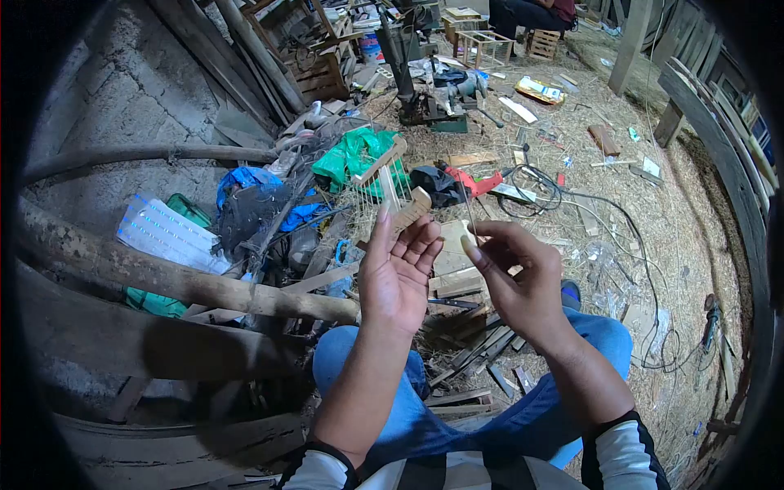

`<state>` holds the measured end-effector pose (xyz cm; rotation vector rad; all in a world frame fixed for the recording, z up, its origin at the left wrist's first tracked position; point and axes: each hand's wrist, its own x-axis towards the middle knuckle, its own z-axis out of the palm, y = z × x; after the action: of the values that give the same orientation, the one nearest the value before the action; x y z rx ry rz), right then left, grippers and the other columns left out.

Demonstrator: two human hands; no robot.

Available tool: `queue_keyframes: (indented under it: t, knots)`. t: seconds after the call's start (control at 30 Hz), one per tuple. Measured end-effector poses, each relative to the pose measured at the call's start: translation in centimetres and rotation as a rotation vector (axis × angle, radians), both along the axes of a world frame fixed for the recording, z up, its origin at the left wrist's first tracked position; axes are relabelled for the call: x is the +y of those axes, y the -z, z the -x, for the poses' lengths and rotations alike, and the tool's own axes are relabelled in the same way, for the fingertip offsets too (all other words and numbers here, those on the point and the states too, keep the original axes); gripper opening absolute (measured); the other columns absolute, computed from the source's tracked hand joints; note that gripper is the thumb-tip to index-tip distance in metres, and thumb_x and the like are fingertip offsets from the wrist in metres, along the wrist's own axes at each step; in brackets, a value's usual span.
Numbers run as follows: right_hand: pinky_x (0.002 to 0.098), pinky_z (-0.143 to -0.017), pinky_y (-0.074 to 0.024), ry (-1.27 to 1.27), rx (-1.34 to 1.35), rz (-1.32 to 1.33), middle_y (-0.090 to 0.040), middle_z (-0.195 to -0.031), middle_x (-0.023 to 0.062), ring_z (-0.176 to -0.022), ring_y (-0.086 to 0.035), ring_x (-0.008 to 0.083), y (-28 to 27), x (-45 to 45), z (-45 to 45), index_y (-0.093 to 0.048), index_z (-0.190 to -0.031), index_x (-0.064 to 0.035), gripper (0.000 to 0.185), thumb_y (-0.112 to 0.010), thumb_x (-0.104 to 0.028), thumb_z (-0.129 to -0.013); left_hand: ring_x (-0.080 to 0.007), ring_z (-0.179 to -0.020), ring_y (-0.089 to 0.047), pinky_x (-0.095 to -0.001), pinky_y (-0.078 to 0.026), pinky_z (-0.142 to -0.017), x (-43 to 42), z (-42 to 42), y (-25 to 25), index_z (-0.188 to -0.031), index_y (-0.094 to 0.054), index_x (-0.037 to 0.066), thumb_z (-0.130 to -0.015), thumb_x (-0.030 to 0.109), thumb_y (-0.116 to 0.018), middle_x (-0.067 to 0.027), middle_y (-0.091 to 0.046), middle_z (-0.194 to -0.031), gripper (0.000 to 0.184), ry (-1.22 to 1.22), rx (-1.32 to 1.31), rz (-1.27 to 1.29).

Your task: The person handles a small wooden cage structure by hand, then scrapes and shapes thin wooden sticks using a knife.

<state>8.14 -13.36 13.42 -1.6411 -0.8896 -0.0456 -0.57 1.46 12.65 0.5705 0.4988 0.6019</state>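
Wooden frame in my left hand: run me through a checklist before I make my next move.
1. Wooden frame held by the left hand: ok, it rests against the thumb and fingers.
2. Thin stick gripped: ok, the right hand appears to pinch it between thumb and fingers.
3. Every thin rod in the frame seated properly: cannot tell, too fine to make out.
4. Black cable away from both hands: ok, it lies on the ground beyond them.
5. Ground between the legs tidy: not ok, wood strips are scattered there.
6. Other person at a distance: ok, seated in the background.
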Motion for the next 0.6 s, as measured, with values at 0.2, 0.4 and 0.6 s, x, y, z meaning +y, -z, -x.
queue_keyframes:
  t: [0.2, 0.4, 0.6]
  knots:
    - [0.0269, -0.060, -0.0508, -0.163, 0.302, 0.060, -0.071, -0.079, 0.0111, -0.068, -0.066, 0.0086, -0.8, 0.1, 0.7, -0.065, -0.116, 0.0010, 0.026, -0.071, -0.003, -0.091, -0.0197, -0.094, -0.072, -0.0357, -0.062, -0.087, 0.1, 0.1, 0.3, -0.120, -0.063, 0.000, -0.099, 0.041, -0.066, -0.0118, -0.071, -0.103, 0.046, 0.001, 0.019, 0.014]
    - [0.0250, -0.059, -0.0482, -0.217, 0.404, -0.003, -0.067, -0.072, 0.0052, -0.064, -0.062, 0.0066, -0.9, -0.1, 0.9, -0.062, -0.117, 0.0006, 0.027, -0.071, -0.004, -0.092, -0.0191, -0.094, -0.072, -0.0349, -0.062, -0.086, -0.2, 0.2, -0.1, -0.119, -0.063, -0.001, -0.100, 0.040, -0.065, -0.0117, -0.071, -0.102, 0.046, -0.008, 0.044, 0.006]
    - [0.0251, -0.059, -0.0486, -0.222, 0.478, 0.070, -0.067, -0.075, 0.0054, -0.066, -0.062, 0.0067, -0.6, -0.3, 0.6, -0.065, -0.106, 0.0013, 0.018, -0.073, -0.006, -0.092, -0.0189, -0.093, -0.072, -0.0339, -0.062, -0.086, -0.5, -0.1, 0.0, -0.118, -0.064, -0.002, -0.100, 0.037, -0.064, -0.0120, -0.072, -0.103, 0.043, -0.003, 0.036, 0.004]
